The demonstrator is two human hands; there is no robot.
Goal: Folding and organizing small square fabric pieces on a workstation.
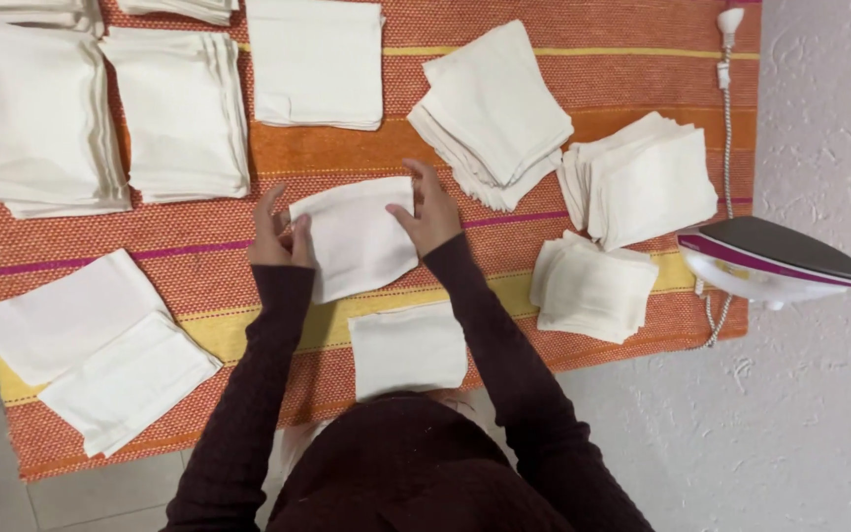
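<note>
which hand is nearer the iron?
Right. The right hand rests on the right side of the white cloth, on the iron's side; the left hand grips the cloth's far left edge.

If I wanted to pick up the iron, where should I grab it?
Probably by its handle, coming from the right side. The iron stands on its heel at the table's right end, its flat grey soleplate facing the camera. The handle is hidden behind it; keep fingers off the plate, which may be hot.

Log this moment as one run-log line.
left hand: grips cloth's left edge | right hand: presses right edge | white cloth: flat on striped orange cover | iron: at right, untouched
</note>
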